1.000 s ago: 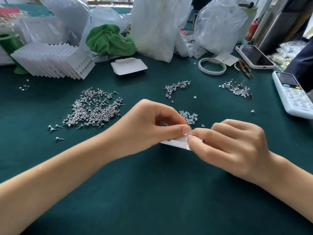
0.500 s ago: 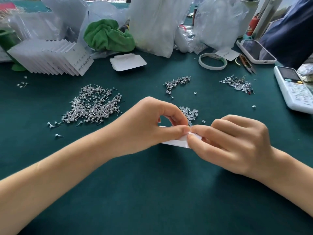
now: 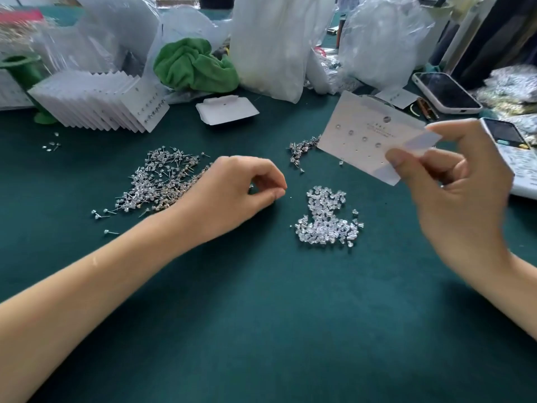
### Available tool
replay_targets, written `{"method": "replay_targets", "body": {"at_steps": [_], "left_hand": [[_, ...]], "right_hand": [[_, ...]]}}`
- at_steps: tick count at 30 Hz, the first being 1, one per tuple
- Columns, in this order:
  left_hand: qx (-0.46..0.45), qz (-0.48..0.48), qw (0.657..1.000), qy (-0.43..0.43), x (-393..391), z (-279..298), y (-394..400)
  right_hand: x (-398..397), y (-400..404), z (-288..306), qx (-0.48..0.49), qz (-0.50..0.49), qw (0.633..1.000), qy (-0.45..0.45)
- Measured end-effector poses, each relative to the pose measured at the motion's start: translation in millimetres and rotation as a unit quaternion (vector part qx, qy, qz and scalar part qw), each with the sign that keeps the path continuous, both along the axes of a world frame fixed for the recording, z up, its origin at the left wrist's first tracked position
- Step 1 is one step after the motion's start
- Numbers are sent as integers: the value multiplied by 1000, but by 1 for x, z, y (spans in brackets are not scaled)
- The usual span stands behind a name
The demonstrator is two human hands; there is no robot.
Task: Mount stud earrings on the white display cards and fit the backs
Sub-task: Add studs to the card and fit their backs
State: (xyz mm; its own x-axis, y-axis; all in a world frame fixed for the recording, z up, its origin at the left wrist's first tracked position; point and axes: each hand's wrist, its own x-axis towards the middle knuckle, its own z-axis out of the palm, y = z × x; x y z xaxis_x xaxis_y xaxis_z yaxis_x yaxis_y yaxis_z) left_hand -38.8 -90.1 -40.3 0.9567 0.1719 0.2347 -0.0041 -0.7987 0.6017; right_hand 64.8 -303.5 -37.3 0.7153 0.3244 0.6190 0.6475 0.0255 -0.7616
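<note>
My right hand [image 3: 453,199] holds a white display card [image 3: 363,141] up over the table, pinching its right end between thumb and fingers. Several studs sit in the card's holes. My left hand [image 3: 232,196] rests on the green table [image 3: 261,315] at the right edge of the big stud earring pile [image 3: 157,181]. Its fingers are curled, thumb and forefinger tips meet, and nothing shows between them. The heap of clear earring backs [image 3: 328,222] lies between my hands. A smaller cluster of studs [image 3: 302,149] lies just under the card's left corner.
A fanned stack of filled cards [image 3: 96,103] stands at the back left, with blank cards [image 3: 226,109] beside it. Behind are a green cloth [image 3: 191,68] and plastic bags [image 3: 270,45]. A phone [image 3: 444,93] and a white keypad device [image 3: 511,152] lie at the right.
Both hands were pinching the card low over the backs. My left hand has let go and moved left to the stud pile; my right hand has lifted the card up and right.
</note>
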Motion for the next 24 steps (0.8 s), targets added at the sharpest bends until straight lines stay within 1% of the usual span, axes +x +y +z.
{"method": "replay_targets", "body": {"at_steps": [2,6,10,12,14,17,19,22,24], "left_hand": [[11,-21,1000,-1,-1,1,1],[16,-47,999,-5,-2,0,1],[13,-43,999,-18,3,-5,-2],[15,-41,999,-19,7,-6,-4],[31,-41,998,-21,12,-6,-6],[49,-53,997,-32,17,-7,-11],[89,-82,992,-40,17,-7,-14],[208,-151,966,-27,16,-9,-16],[225,-193,955,-4,15,-8,-15]], "right_hand": [[0,1,2,3,22,1000,22],[-2,1,1,-14,43,999,29],[-4,3,0,-23,43,999,20],[-5,3,1,-21,44,998,31],[-5,3,0,-18,42,998,45],[-6,4,0,-26,34,998,44],[-7,5,1,-32,27,998,39],[-7,5,1,-43,20,998,37],[-6,4,1,-50,14,998,34]]}}
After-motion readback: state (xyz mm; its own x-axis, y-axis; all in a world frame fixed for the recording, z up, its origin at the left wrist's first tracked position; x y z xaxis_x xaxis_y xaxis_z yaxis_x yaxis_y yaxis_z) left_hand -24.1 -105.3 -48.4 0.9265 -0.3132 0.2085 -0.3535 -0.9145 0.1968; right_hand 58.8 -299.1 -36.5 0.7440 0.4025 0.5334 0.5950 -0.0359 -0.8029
